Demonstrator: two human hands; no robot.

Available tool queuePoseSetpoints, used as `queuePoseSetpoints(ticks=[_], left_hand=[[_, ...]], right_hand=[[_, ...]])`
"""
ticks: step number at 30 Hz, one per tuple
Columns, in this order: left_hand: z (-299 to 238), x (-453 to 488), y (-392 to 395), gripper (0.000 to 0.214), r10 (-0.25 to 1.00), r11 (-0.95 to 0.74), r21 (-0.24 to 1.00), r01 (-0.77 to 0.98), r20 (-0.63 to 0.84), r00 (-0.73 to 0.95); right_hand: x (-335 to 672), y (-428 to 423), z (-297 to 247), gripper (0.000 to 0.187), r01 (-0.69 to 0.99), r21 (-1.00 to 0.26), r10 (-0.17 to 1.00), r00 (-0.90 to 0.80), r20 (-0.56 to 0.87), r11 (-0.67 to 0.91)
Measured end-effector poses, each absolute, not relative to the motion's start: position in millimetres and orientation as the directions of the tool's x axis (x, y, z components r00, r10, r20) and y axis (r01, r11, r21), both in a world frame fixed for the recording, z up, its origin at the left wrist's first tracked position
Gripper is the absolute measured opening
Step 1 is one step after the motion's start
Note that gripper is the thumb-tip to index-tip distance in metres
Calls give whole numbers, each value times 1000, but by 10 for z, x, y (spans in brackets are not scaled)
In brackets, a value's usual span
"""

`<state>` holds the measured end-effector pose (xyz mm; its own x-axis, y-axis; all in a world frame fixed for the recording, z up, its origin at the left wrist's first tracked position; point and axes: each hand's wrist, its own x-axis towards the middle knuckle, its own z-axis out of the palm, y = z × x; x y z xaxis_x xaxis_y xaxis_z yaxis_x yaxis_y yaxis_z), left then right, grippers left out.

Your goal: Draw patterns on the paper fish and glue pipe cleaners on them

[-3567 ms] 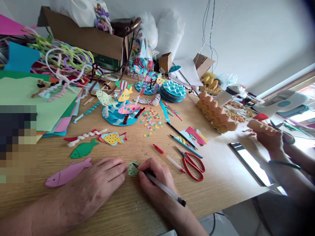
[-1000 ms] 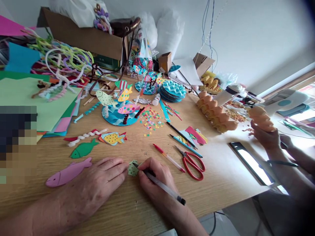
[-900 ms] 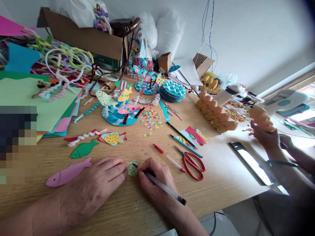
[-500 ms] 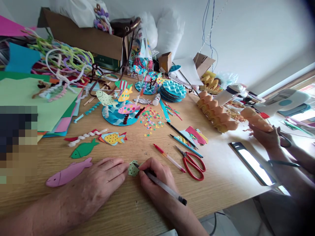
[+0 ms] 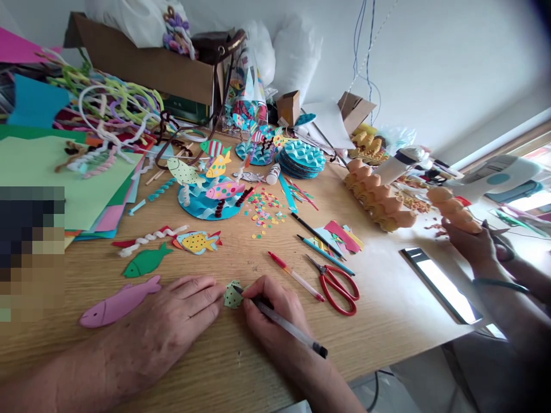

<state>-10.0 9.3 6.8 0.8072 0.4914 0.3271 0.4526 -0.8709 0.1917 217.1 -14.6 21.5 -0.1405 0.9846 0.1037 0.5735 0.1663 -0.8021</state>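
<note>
My left hand (image 5: 178, 310) lies flat on the table, fingers stretched out, their tips at the edge of a small light green paper piece (image 5: 232, 296) with dark dots. Much of that piece may be under my fingers. A black gel pen (image 5: 289, 328) is gripped in my right hand (image 5: 273, 312), its tip on the green paper. Left of my left hand lie a pink paper fish (image 5: 118, 304) and a green paper fish (image 5: 148, 261). Red-handled scissors (image 5: 338, 287) and a red pen (image 5: 296, 276) rest beyond my right hand.
Decorated fish stand on a blue wavy disc (image 5: 206, 207), near scattered confetti (image 5: 266, 209). At right, another person's hands (image 5: 477, 246) hold an egg carton piece (image 5: 454, 209) and scissors, above a phone (image 5: 441, 287). Coloured paper sheets (image 5: 64, 178) are stacked at left.
My hands, the pen and the green paper look almost unmoved. The other person's hands have shifted slightly right with the egg carton piece, and their scissors' blades now show.
</note>
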Motion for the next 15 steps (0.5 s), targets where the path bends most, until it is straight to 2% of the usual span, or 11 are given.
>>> queuePoseSetpoints(ticks=[3,10,15], left_hand=[[59,-103,95,50,493,-870,198,452,321,808],[87,-84,102,51,460,-886,119,448,352,815],[104,-88,92,47,493,-870,192,455,309,813]], right_hand=[[2171,-146,216,9,562,-808,983,-149,111,177],[2172,-145,234,10,565,-806,983,-149,111,177],[2181,-148,232,10,559,-811,983,-140,115,175]])
